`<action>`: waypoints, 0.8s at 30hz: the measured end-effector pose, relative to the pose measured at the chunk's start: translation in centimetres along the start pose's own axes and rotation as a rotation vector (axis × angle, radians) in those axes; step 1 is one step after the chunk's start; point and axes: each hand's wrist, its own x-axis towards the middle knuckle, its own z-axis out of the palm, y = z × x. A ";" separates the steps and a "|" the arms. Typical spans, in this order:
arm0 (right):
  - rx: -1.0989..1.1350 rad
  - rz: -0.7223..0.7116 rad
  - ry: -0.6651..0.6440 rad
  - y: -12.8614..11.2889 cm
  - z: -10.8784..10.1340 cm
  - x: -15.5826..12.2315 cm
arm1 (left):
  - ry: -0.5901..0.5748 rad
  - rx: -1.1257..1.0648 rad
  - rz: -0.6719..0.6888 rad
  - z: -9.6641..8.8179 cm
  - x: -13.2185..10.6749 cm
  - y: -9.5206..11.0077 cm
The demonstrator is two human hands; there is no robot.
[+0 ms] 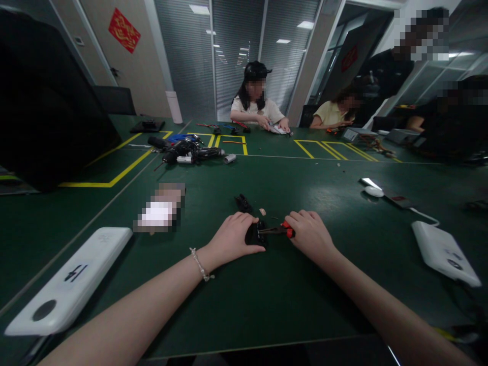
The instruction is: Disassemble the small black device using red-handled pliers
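My left hand [233, 236] grips a small black part [254, 235] against the green tabletop, thumb on the near side and fingers on the far side. What the part is, I cannot make out. In my right hand [310, 235] are pliers with red handles [286, 230]. Their long, thin jaws [271, 231] point left and reach the black part's right edge. Whether the jaws pinch it is too small to tell. Just beyond my left hand lies a small dark cable bundle [243, 203]. A little pale scrap [262, 211] rests between the hands, farther off.
White power banks lie at left [70, 284] and right [444, 251], the right one cabled to a phone-like device [396, 200]. A blurred-out phone-like object [162, 208] is at left. Farther back are a drill [173, 152] with cables and a white bottle [174, 107]. People sit opposite.
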 end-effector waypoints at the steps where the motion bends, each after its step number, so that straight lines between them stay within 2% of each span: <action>1: -0.004 0.001 0.002 0.0 -0.1 0.0 | 0.000 0.003 -0.001 0.0 0.0 0.0; 24: -0.021 -0.003 0.017 0.0 -0.2 0.1 | -0.004 0.000 -0.010 -0.1 0.0 0.1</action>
